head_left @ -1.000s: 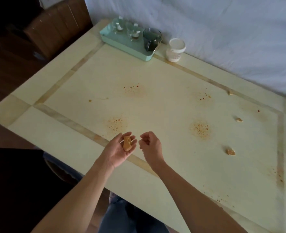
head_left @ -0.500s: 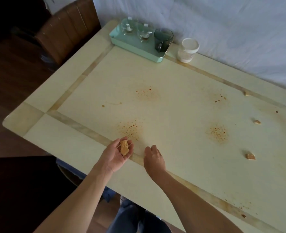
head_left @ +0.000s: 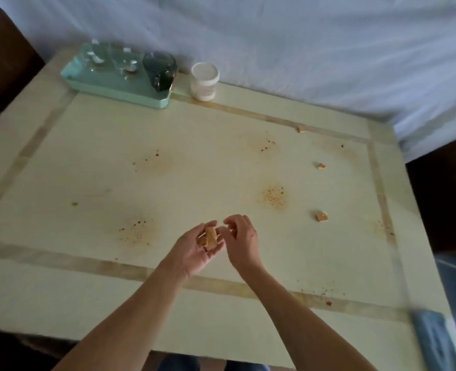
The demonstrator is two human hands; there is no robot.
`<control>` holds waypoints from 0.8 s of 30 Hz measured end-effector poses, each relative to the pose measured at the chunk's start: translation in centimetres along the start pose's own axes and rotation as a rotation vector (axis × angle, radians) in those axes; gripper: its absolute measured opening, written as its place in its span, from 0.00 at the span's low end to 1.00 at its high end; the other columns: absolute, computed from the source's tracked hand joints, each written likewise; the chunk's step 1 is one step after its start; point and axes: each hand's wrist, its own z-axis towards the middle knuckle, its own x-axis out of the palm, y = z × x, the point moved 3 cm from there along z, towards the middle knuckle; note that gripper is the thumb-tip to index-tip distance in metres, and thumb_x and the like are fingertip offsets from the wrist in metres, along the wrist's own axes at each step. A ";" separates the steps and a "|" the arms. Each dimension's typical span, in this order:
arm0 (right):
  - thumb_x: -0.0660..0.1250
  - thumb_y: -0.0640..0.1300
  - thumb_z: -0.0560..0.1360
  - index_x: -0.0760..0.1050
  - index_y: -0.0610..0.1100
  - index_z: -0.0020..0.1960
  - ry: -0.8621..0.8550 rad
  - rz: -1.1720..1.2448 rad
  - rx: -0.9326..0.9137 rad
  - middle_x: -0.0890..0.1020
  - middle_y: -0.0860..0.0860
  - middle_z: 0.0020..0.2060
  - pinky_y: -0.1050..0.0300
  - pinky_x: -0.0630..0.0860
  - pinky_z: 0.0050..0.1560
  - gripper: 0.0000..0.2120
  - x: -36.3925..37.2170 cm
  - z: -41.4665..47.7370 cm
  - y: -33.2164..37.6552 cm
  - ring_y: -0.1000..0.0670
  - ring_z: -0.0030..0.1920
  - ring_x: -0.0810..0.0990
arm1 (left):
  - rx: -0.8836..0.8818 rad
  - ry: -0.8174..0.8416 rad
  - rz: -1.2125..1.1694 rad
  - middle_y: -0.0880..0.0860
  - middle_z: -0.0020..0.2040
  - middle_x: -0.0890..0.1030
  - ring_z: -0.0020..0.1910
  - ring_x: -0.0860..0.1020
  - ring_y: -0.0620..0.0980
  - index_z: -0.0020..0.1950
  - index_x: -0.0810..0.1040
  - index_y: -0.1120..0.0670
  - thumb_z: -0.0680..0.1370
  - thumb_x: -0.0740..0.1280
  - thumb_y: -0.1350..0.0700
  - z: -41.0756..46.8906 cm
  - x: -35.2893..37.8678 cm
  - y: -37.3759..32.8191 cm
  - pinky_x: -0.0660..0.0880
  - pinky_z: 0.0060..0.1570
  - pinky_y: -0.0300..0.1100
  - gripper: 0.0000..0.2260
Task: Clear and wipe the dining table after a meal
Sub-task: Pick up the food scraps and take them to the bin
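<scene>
Gathering scraps [head_left: 210, 238] off the worktop [head_left: 87, 290]: left grip [head_left: 192, 253] lies palm-up, fingers relaxed, cradling them, right grip [head_left: 244, 242] just beside, loosely curled, seemingly empty; next it likely reaches right for the nearest crumb [head_left: 321, 216].

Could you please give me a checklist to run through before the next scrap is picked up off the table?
1. Scraps resting in left hand: ok.
2. Right hand empty: cannot tell, its fingers are curled.
3. Nearest loose scrap unobstructed: ok.
4. Table free of scraps: not ok, three lie at its right.
5. Stains wiped: not ok.
</scene>
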 end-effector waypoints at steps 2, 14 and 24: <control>0.64 0.39 0.76 0.75 0.39 0.54 -0.122 -0.088 0.121 0.75 0.47 0.50 0.62 0.67 0.45 0.08 -4.4 1.7 -4.1 0.51 0.46 0.73 | -0.024 0.020 0.001 0.60 0.45 0.82 0.45 0.80 0.56 0.53 0.78 0.62 0.81 0.56 0.56 1.2 2.2 1.0 0.80 0.45 0.48 0.14; 0.58 0.31 0.75 0.70 0.41 0.64 -0.049 -0.651 0.210 0.69 0.41 0.62 0.49 0.70 0.53 0.19 -16.1 8.8 -19.5 0.39 0.57 0.69 | -0.053 -0.026 0.034 0.61 0.44 0.81 0.41 0.80 0.57 0.53 0.77 0.61 0.82 0.56 0.55 8.8 14.0 7.8 0.81 0.39 0.46 0.14; 0.68 0.32 0.69 0.78 0.39 0.51 -0.118 -0.273 -0.050 0.77 0.42 0.46 0.54 0.75 0.46 0.11 -18.5 11.8 -19.5 0.43 0.47 0.75 | 0.009 -0.057 0.062 0.60 0.45 0.82 0.43 0.81 0.55 0.55 0.76 0.61 0.82 0.56 0.55 14.1 20.6 8.5 0.80 0.44 0.48 0.13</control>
